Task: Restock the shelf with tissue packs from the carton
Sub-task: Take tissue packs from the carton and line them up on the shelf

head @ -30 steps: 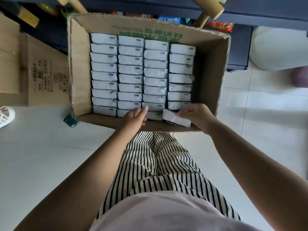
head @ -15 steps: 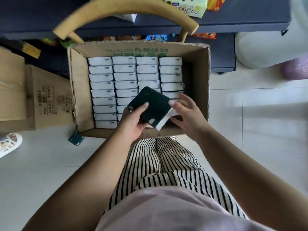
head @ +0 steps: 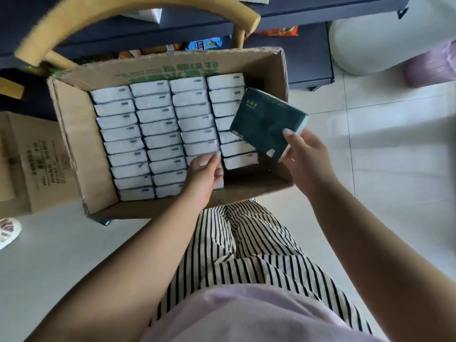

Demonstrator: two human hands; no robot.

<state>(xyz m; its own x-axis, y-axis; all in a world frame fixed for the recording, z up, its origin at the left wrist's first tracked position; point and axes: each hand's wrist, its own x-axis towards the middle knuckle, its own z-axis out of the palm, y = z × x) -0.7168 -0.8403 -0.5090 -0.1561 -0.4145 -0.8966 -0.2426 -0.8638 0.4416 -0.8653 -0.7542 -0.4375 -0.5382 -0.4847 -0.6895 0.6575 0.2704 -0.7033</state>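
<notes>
An open cardboard carton (head: 74, 134) stands on the floor in front of me, filled with rows of tissue packs (head: 153, 134) standing on edge, white ends up. My right hand (head: 306, 159) holds one dark green tissue pack (head: 266, 122) by its near edge, lifted over the carton's right side. My left hand (head: 204, 174) reaches into the carton's near middle, fingers on the packs of the third row; whether it grips one is hidden. A gap shows at the carton's near right corner. The dark shelf (head: 283, 11) runs along the top of the view.
A wooden chair back (head: 138, 11) arches over the carton's far side. A second, closed carton (head: 32, 164) stands to the left. Snack packets (head: 204, 44) lie under the shelf. A white rounded object (head: 375, 45) and a purple one (head: 434, 65) sit on the tiled floor at right.
The green pack left my left hand and moved right, held by my right hand alone. My left hand dropped back down onto the packs in the carton.
</notes>
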